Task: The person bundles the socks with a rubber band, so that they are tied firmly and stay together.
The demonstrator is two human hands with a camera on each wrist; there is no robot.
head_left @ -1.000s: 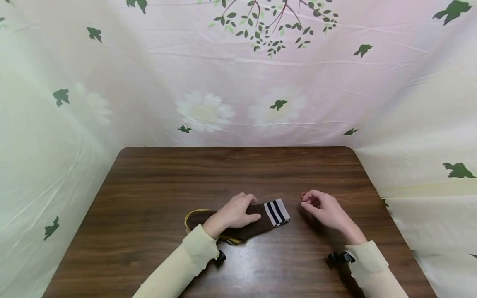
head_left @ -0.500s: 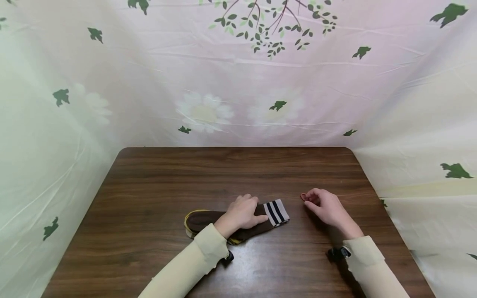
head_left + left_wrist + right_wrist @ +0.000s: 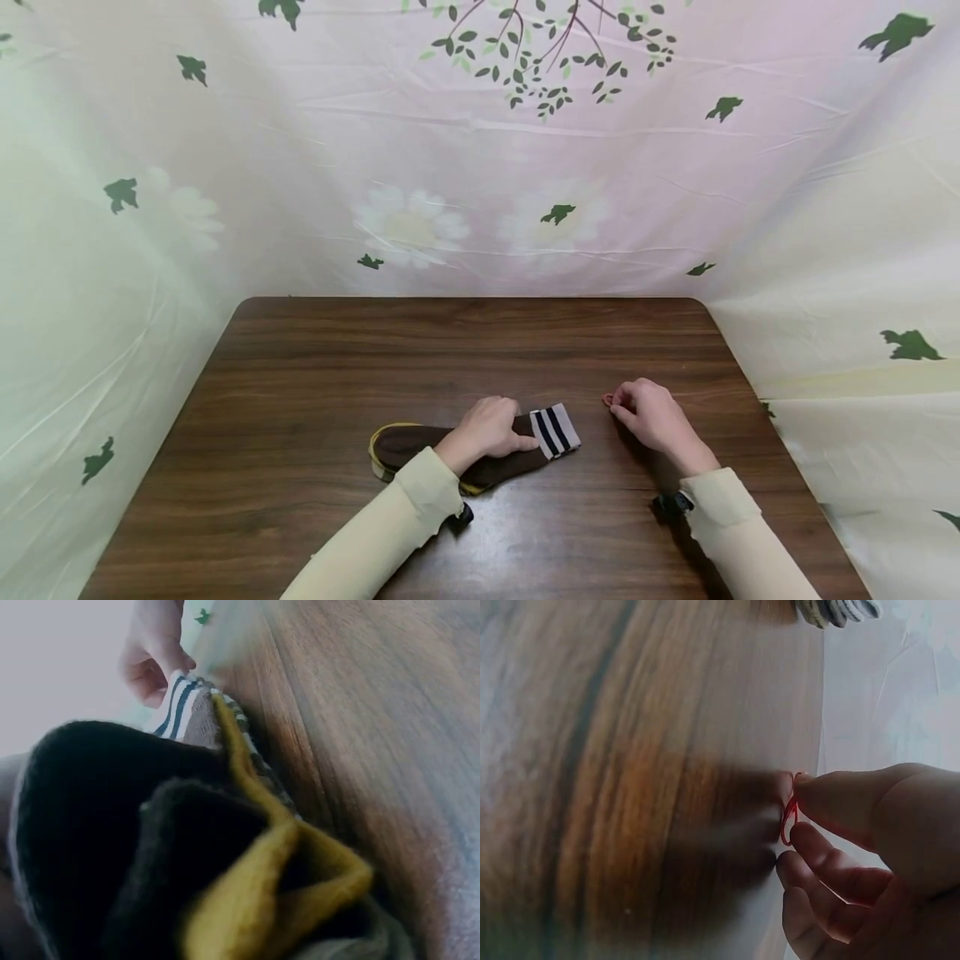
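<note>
Your wood-grain table (image 3: 450, 350) fills the lower half of the head view, and the layered socks (image 3: 512, 468) lie across its lower centre, yellow-edged end to the left, striped cuff (image 3: 555, 432) to the right. You appear to be steadying them on one side while taking up something much smaller on the other. As I judge it, your next move calls for the socks to stay flat and that small thing to come away cleanly in a firm pinch.

Your left hand (image 3: 489, 429), reaching in from the bottom edge, lies over the middle of the socks, thumb pointing toward the cuff, the other fingers bent over the far edge. Their tips are hidden, so I cannot tell whether you grip or only press. Your right hand (image 3: 656, 415), right of centre and apart from the cuff, angles up and leftward; its thumb and forefinger pinch the red band (image 3: 789, 808), close to the wood at lower right.
</note>
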